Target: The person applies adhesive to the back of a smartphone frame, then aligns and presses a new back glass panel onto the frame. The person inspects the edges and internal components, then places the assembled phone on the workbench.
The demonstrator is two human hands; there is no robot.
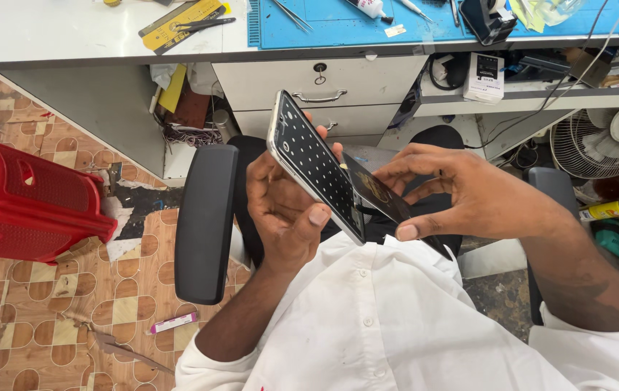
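My left hand [284, 206] grips a smartphone [313, 163] with a silver rim and a dark face dotted with a white grid, tilted on edge over my lap. My right hand [461, 195] pinches a thin dark panel [385, 199] with a golden patch, its upper end touching the phone's right edge and its lower end slanting down to the right. My thumb presses the panel from below. Both hands are above my white shirt, between the armrests of a chair.
A black armrest [204, 221] stands to the left, a red plastic stool [23, 199] farther left on the patterned tile floor. The white workbench [70, 36] above carries a blue mat [345, 25] with tweezers and tools. Drawers [316, 80], a fan [606, 141] and clutter lie beyond.
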